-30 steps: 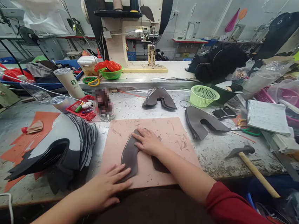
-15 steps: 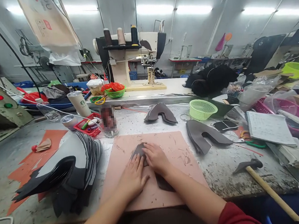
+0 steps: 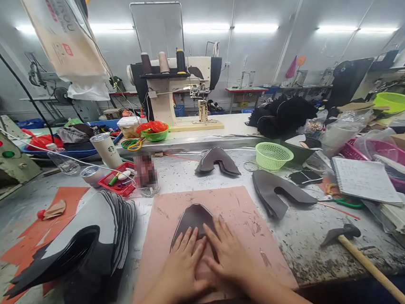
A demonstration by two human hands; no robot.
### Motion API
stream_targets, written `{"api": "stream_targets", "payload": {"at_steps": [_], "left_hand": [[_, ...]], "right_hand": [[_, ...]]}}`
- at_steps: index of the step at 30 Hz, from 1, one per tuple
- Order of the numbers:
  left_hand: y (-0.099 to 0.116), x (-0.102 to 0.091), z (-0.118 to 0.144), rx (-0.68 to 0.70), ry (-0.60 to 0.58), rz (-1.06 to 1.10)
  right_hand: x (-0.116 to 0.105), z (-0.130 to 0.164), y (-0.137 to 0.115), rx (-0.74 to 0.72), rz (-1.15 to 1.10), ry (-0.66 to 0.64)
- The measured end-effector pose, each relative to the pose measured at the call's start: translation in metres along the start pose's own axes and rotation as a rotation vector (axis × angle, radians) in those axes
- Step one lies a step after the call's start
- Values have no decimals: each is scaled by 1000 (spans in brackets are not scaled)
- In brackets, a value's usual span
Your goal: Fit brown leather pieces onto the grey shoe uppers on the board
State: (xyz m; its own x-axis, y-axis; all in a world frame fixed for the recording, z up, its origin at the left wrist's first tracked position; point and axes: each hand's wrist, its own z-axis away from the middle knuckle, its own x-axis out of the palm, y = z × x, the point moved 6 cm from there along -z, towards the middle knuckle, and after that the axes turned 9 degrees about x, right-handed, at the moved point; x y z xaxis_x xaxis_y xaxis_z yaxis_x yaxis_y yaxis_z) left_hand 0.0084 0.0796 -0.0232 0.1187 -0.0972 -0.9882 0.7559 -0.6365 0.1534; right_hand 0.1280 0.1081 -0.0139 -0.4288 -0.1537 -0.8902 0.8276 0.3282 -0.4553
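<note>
Both hands, the left hand (image 3: 183, 268) and right hand (image 3: 228, 259), lie flat with fingers spread on the dark leather piece (image 3: 193, 219), pinning it smooth at the middle of the pink mat (image 3: 252, 223) on the bench (image 3: 304, 242).

Dark brown shoe-upper piece (image 3: 193, 218), flat on pink mat (image 3: 244, 215).
Horseshoe-shaped cut, rounded toe end pointing away from the person; matte surface, thin dark edge. Near part hidden under both hands.
</note>
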Motion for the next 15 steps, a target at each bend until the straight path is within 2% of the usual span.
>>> {"api": "stream_targets", "payload": {"at_steps": [2,4,6,8,10,12,14,15], "left_hand": [[0,-1,1,7,-16,21],[-1,-1,2,23,-2,13],[0,-3,2,60,55,-42],[2,-8,4,104,166,-137],[5,-19,9,131,297,-249],[7,-34,19,129,416,-336],[2,-52,34,92,517,-360],[-3,-60,44,62,566,-352]], "right_hand": [[-10,-2,13,174,-137,58],[-17,-6,26,310,-364,58],[-21,-12,36,418,-641,11],[-19,-18,40,495,-878,-75],[-15,-27,38,485,-996,-167],[-15,-44,36,400,-1013,-198],[-27,-72,40,302,-978,-127],[-39,-89,46,271,-942,-50]]}}
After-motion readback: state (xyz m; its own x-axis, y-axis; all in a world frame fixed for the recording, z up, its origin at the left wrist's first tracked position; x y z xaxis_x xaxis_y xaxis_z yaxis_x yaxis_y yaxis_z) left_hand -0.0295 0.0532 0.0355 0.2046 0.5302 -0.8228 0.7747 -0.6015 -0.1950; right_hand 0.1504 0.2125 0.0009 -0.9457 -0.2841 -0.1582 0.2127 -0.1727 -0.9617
